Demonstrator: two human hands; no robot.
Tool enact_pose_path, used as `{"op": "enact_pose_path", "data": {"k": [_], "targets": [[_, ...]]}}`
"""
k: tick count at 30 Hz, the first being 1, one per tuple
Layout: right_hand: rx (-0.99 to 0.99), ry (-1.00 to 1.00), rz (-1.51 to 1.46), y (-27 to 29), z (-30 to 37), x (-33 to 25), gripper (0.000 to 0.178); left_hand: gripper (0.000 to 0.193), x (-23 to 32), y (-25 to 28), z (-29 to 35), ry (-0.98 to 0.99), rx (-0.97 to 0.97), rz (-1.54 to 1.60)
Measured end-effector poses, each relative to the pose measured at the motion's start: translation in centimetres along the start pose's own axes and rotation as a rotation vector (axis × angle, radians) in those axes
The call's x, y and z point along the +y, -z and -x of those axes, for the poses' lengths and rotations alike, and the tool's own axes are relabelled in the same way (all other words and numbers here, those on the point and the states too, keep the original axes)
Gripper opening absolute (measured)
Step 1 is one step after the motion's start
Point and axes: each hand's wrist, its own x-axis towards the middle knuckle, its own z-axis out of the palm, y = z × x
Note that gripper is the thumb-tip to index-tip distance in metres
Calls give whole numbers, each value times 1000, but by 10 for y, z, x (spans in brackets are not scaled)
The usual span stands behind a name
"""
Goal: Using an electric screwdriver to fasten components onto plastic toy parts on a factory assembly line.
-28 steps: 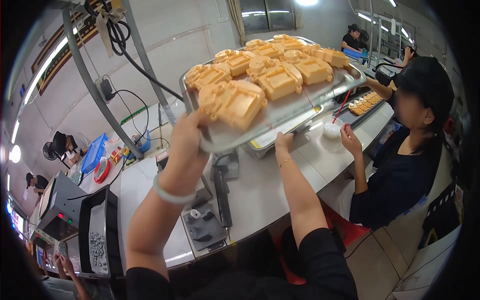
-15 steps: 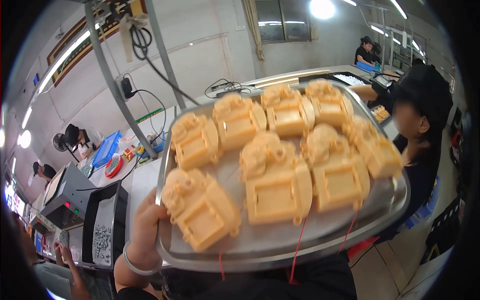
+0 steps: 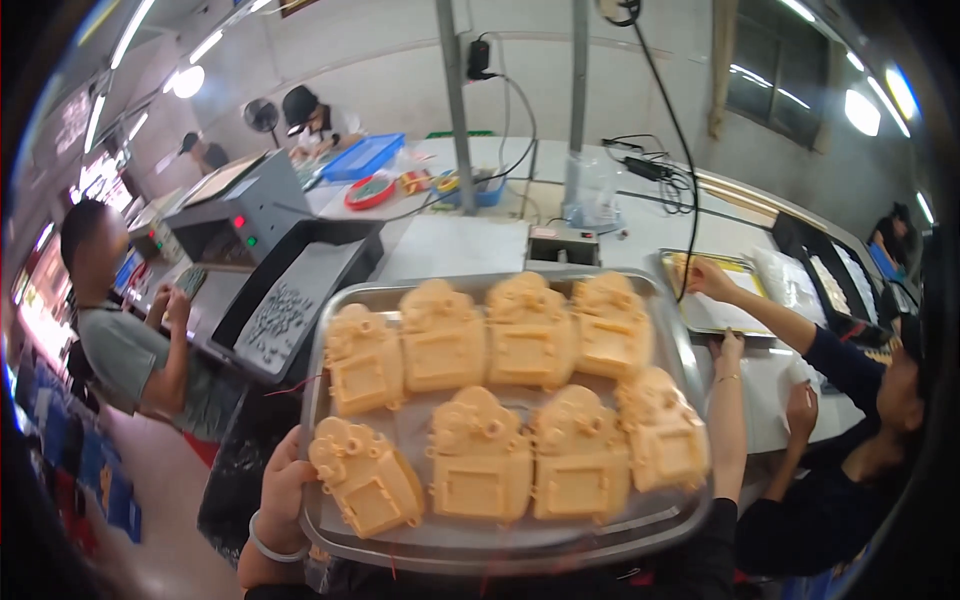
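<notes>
My left hand (image 3: 285, 490) grips the left rim of a shallow metal tray (image 3: 420, 555) held in front of me. Two rows of pale-orange moulded plastic housings (image 3: 480, 455) lie in it, each with a rounded, knobbly top and a rectangular recess. Thin red wires hang at the tray's near side and left edge. Beyond the tray's right side, my right hand (image 3: 731, 350) reaches to a second metal tray (image 3: 745, 325) on the table, fingers closed at its near rim, partly blurred. A co-worker's hand (image 3: 705, 280) is at that tray's left end.
A co-worker (image 3: 860, 470) sits close on the right; another (image 3: 130, 320) works at left. A black bin of small grey parts (image 3: 285, 315), a grey machine (image 3: 225, 220) and a small box (image 3: 563, 247) stand on the tables. A black cable (image 3: 690, 180) hangs over the table.
My view has swung left and the loaded tray sits lower, more level. My right hand, hidden before, now shows at the second tray. My left hand keeps hold of the loaded one.
</notes>
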Motion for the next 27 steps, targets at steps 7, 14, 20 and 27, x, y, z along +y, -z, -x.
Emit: {"op": "enact_pose_path", "data": {"k": [7,14,20,27], "targets": [[251,-51,127,-8,-20,21,52,47,-39,45,19,-157,435,14],[285,-40,229,2,-23,20,60,43,-113,56,-23,-253,615,34],[34,-79,247,39,-10,10,50,35,-148,22,-76,-219,668,36],[-525,-12,496,-32,195,-37,52,24,-184,0,-128,-221,642,75]]}}
